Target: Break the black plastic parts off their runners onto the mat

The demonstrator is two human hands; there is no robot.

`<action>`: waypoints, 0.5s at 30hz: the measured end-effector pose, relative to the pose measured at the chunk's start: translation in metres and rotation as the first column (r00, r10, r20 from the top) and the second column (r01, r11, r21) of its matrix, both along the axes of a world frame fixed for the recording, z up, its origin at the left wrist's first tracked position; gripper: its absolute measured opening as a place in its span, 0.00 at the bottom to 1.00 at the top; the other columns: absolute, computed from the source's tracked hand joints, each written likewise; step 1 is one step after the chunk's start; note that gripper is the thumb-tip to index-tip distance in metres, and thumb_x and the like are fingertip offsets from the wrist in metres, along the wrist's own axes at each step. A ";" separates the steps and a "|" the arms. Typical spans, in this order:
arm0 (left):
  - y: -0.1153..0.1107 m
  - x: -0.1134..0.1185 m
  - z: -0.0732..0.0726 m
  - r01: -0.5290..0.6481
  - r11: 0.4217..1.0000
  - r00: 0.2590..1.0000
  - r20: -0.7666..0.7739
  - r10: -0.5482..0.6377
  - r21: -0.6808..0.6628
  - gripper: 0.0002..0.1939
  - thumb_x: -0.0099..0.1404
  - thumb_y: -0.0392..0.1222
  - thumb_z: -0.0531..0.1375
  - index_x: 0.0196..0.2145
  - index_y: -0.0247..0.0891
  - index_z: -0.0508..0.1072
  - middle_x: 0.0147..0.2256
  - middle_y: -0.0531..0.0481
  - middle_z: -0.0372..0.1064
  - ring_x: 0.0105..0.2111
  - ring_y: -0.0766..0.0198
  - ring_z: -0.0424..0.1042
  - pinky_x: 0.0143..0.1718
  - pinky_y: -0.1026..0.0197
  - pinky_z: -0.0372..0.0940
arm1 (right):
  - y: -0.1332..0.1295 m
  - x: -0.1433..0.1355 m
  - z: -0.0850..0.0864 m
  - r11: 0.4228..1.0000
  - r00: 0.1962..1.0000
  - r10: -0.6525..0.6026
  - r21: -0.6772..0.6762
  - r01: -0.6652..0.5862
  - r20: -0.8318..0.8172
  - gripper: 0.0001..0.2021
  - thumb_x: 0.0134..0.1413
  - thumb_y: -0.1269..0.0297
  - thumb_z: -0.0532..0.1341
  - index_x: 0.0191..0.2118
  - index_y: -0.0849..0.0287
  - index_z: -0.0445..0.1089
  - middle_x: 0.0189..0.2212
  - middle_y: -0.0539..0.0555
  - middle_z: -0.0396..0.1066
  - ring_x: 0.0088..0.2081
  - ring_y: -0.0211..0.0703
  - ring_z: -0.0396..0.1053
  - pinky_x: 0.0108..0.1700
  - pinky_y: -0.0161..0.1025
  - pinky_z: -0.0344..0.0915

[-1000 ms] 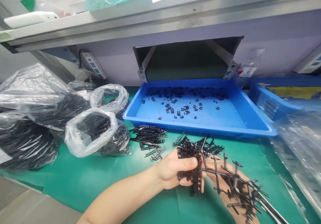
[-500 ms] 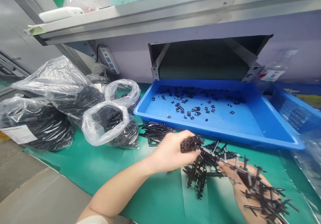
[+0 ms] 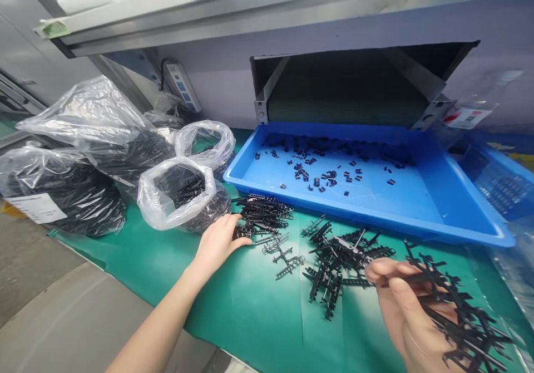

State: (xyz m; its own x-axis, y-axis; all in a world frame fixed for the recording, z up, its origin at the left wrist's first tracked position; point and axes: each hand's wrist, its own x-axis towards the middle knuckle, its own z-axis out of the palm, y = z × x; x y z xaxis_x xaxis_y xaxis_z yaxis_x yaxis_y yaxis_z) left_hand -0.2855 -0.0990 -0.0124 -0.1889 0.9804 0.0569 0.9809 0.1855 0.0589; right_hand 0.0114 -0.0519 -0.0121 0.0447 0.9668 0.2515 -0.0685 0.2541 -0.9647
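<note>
Watching from afar, I have the right hand [image 3: 400,300] grasping black branched frames [image 3: 463,312] between thumb and fingers; they jut out over its palm, perhaps to keep their prongs clear of the tangled heap [image 3: 340,256] beside it. The left hand [image 3: 219,245] curls around dark pieces at the near left edge of the strip pile [image 3: 267,211]; I cannot tell whether it grips them or only touches. Those strips lie mostly side by side on the green bench [image 3: 250,306], probably for neatness, while the heap criss-crosses. They look like moulded plastic, slim and ladder-like. Small dark chips [image 3: 317,182] dot the smooth blue tray [image 3: 342,206]. The open bag [image 3: 152,209] is thin, clear film, its rim folded back, likely to hold the mouth wide.
</note>
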 end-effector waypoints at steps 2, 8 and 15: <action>0.000 -0.001 -0.005 0.028 0.997 0.999 -0.022 -0.027 0.076 0.27 0.53 0.53 0.59 0.45 0.33 0.60 0.40 0.42 0.64 0.41 0.54 0.64 0.40 0.56 0.61 | 0.001 -0.003 0.003 0.999 0.998 0.039 0.008 -0.039 -0.041 0.10 0.47 0.58 0.62 0.30 0.57 0.63 0.27 0.51 0.65 0.30 0.43 0.65 0.32 0.40 0.64; -0.009 0.021 -0.005 0.133 0.908 0.990 -0.091 -0.105 0.398 0.27 0.53 0.57 0.57 0.41 0.31 0.63 0.41 0.37 0.62 0.41 0.52 0.61 0.39 0.54 0.59 | -0.001 -0.009 0.012 0.999 0.999 0.001 -0.047 -0.003 -0.032 0.12 0.48 0.56 0.62 0.29 0.58 0.60 0.26 0.52 0.66 0.25 0.41 0.64 0.29 0.38 0.64; -0.019 0.091 -0.019 0.368 0.925 0.923 0.088 -0.376 0.091 0.11 0.60 0.46 0.54 0.33 0.34 0.65 0.29 0.46 0.64 0.29 0.60 0.63 0.26 0.61 0.61 | -0.001 -0.008 0.007 0.993 0.991 0.082 0.088 -0.073 -0.108 0.09 0.48 0.64 0.63 0.35 0.57 0.62 0.27 0.50 0.68 0.25 0.38 0.65 0.30 0.37 0.64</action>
State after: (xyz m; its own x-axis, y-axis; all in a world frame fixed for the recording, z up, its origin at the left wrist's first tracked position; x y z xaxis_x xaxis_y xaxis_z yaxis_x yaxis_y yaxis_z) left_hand -0.1948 -0.1177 -0.0315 0.1801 0.9751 0.1291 0.9664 -0.1999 0.1615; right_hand 0.0031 -0.0530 -0.0052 0.0027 0.9443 0.3290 -0.1964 0.3230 -0.9258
